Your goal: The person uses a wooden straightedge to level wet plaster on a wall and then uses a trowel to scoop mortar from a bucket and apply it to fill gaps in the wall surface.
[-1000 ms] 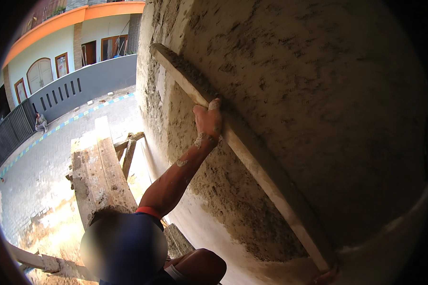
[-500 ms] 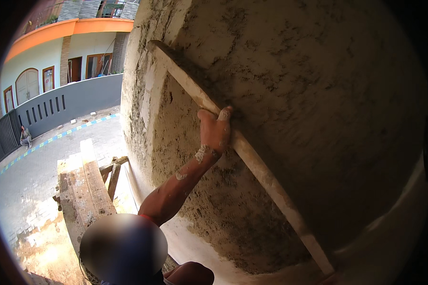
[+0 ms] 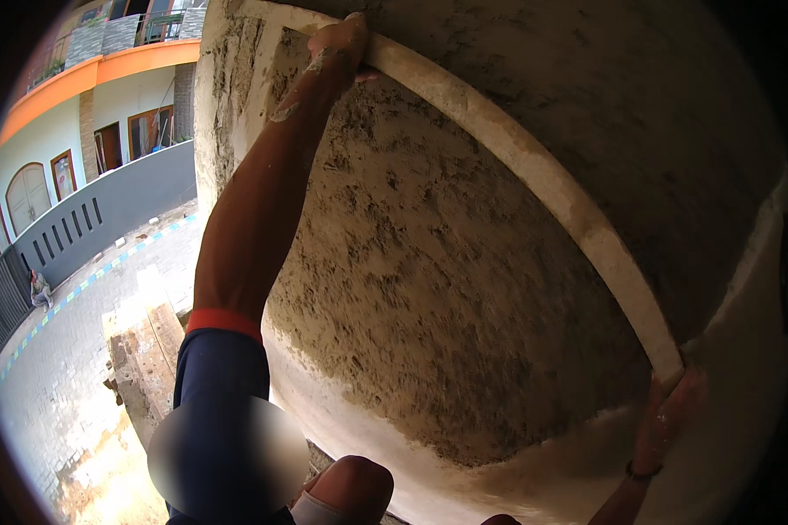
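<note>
Grips the board [image 3: 530, 156] near its upper end with the left hand [image 3: 340, 41], closed round the edge; meets its lower end with the right hand [image 3: 671, 407], too blurred to tell how firmly. Holds it slantwise across the wall [image 3: 604, 105], higher than a second ago, with more rough plaster [image 3: 429, 262] visible beneath; seems to mark an upward stroke. Brings the right hand and a dark wristband [image 3: 642, 473] into fuller view. Shows no container, hence no contents to tell.
</note>
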A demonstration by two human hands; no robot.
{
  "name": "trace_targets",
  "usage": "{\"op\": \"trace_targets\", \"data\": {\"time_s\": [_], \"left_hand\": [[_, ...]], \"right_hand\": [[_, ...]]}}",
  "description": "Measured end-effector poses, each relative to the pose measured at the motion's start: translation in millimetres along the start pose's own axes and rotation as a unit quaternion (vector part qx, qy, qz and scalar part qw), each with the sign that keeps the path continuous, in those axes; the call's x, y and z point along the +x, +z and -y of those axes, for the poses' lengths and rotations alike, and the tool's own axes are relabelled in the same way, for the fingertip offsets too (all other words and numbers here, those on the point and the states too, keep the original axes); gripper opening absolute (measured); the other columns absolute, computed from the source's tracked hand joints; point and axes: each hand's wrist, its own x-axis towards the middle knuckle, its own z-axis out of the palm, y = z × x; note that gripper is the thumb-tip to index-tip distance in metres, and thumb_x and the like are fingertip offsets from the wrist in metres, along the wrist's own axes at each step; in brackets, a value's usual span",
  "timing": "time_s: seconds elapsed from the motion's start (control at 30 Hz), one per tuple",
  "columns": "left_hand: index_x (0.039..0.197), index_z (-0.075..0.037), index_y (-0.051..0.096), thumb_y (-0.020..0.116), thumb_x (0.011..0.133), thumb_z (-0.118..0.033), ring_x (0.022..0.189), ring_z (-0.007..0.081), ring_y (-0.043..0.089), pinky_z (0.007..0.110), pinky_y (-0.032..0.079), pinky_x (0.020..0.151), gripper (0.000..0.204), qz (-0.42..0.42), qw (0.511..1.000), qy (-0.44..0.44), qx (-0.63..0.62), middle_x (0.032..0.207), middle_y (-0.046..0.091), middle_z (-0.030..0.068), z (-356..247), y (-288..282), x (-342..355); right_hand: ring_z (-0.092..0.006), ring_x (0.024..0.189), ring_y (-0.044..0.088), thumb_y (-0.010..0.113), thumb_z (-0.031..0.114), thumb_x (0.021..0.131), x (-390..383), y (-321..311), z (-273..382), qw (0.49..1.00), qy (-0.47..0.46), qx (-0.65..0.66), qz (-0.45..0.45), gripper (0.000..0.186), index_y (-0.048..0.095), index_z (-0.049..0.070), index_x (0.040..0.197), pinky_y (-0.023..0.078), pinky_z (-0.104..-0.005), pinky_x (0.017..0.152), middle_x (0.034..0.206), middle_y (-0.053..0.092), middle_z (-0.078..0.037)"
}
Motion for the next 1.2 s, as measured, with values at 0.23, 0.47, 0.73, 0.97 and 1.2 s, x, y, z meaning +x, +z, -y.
{"op": "trace_targets", "data": {"time_s": [0.23,0.47,0.73,0.97,1.2], "left_hand": [[0.122,0.011,0.02,0.061,0.086,-0.032,0.094,0.0397,0.062,0.047,0.06,0.062,0.069,0.04,0.716,-0.448,-0.533,0.118,0.048,0.0311,-34,21,-116],[0.113,0.005,0.038,0.061,0.088,-0.031,0.096,0.0285,0.059,0.04,0.052,0.076,0.051,-0.024,0.715,-0.518,-0.468,0.109,0.053,0.0221,-30,81,-239],[0.111,-0.005,0.051,0.054,0.092,-0.036,0.061,0.0167,0.055,0.031,0.043,0.045,0.036,-0.074,0.694,-0.515,-0.498,0.087,0.058,0.0081,-32,91,-236],[0.106,-0.005,0.06,0.051,0.09,-0.047,0.053,0.0152,0.052,0.029,0.036,0.036,0.046,-0.087,0.741,-0.421,-0.516,0.074,0.056,0.0071,-10,16,-70],[0.101,-0.007,0.057,0.048,0.091,-0.045,0.043,0.0159,0.054,0.024,0.035,0.031,0.04,-0.017,0.789,-0.336,-0.513,0.067,0.057,0.0069,31,27,15]], "right_hand": [[-0.0433,0.114,0.042,0.057,0.017,0.087,-66,12,-24,0.996,-0.053,0.073,0.025,0.043,0.044,-0.002,0.123,0.035,-0.054,0.094,0.122,0.046,-0.023],[-0.0417,0.104,0.046,0.05,0.002,0.075,-145,57,-37,0.993,-0.048,0.108,0.017,0.039,0.048,-0.001,0.114,0.036,-0.0557,0.089,0.11,0.048,-0.023],[-0.0419,0.104,0.045,0.053,0.005,0.073,-118,44,-50,0.992,-0.011,0.125,-0.004,0.045,0.049,0.002,0.118,0.036,-0.0557,0.089,0.111,0.046,-0.022],[-0.0399,0.108,0.043,0.06,0.011,0.077,54,-56,-11,0.989,-0.035,0.142,-0.031,0.044,0.051,0.003,0.119,0.036,-0.0511,0.092,0.115,0.045,-0.019],[-0.0352,0.101,0.048,0.07,0.023,0.08,160,-69,-32,0.974,-0.159,0.072,-0.141,0.046,0.051,0.007,0.119,0.04,-0.0461,0.09,0.11,0.051,-0.012]]}}
